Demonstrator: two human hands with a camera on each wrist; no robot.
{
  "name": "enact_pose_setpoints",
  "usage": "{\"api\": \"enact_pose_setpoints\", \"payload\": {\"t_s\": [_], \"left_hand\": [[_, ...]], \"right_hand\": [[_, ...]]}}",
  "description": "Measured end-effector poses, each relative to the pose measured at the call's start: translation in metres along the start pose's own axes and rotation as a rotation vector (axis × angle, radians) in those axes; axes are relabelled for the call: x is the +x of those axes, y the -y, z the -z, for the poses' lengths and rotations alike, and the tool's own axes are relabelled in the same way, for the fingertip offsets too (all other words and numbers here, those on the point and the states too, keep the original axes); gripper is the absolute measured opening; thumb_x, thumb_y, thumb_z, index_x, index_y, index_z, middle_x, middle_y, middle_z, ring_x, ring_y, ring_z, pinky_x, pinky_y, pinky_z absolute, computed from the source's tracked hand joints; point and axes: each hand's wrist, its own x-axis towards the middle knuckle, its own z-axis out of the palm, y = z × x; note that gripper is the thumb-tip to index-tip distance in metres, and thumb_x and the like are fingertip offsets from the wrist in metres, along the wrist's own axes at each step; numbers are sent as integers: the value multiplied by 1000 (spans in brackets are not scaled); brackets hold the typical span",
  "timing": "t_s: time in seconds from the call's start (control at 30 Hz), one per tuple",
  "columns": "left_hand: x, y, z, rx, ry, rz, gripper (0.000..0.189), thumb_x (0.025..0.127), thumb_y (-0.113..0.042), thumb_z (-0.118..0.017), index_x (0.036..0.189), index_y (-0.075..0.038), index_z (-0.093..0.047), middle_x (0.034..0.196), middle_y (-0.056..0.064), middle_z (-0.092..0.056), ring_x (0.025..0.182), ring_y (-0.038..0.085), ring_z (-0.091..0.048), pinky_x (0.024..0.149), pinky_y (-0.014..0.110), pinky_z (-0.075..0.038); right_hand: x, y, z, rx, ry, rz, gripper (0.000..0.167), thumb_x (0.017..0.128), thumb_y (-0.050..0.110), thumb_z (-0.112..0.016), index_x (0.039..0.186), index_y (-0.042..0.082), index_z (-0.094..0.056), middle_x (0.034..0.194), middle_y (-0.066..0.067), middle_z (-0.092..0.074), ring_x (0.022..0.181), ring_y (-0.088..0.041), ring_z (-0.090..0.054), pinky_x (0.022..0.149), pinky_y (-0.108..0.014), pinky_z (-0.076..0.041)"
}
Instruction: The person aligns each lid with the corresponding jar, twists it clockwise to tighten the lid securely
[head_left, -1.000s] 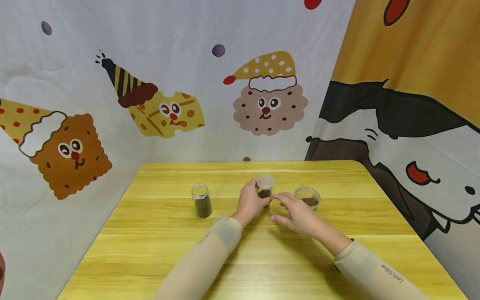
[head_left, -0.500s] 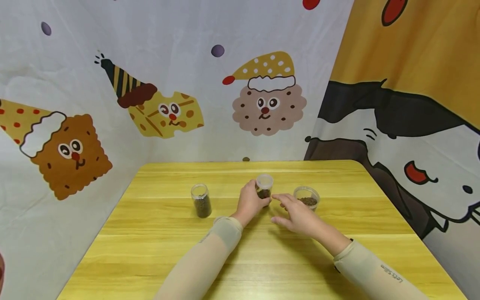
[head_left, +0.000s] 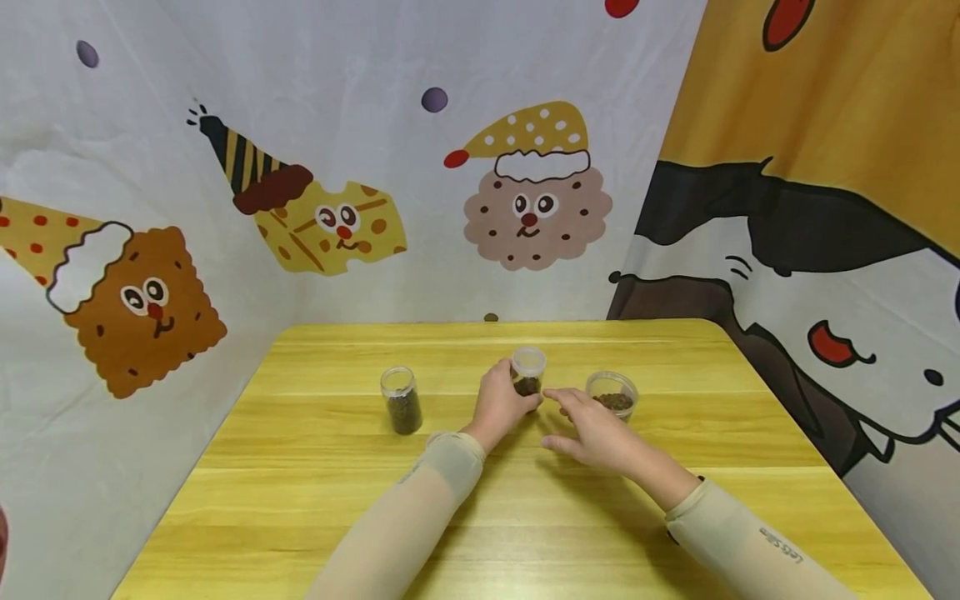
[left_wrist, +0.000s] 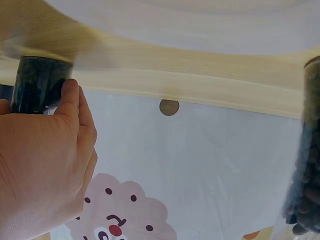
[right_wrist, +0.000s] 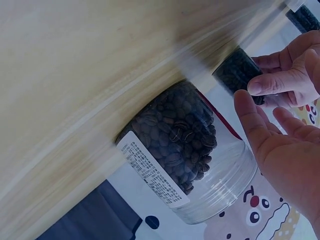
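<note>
My left hand [head_left: 498, 410] grips a small clear jar [head_left: 528, 386] in the middle of the table, partly filled with dark beans. In the right wrist view, thumb and fingers close round this jar [right_wrist: 239, 71], which stands upright on the tabletop. My right hand [head_left: 602, 432] hovers between that jar and a wider clear tub [head_left: 613, 397] of coffee beans, its fingers loosely extended and nothing in them. One right fingertip comes close to the held jar; whether it touches, I cannot tell. The tub [right_wrist: 172, 145] carries a white printed label and is part filled.
A tall clear jar [head_left: 403, 407] of dark beans stands open at the left. All of these containers are on a yellow wood-grain table [head_left: 480, 542]. Behind the table hangs a cartoon-printed cloth [head_left: 360, 75].
</note>
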Motion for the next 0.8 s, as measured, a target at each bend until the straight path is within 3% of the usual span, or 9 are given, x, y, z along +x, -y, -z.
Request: {"api": "enact_pose_setpoints", "payload": {"t_s": [0.8], "left_hand": [[-10, -6, 5, 3, 29, 19, 84, 85, -19, -93, 152, 1, -46, 151, 20, -58, 140, 38, -58, 118, 51, -53]], "right_hand": [[-3, -1, 1, 19, 4, -19, 78, 98, 34, -80, 159, 2, -45, 154, -24, -56, 122, -41, -70, 97, -53, -64]]}}
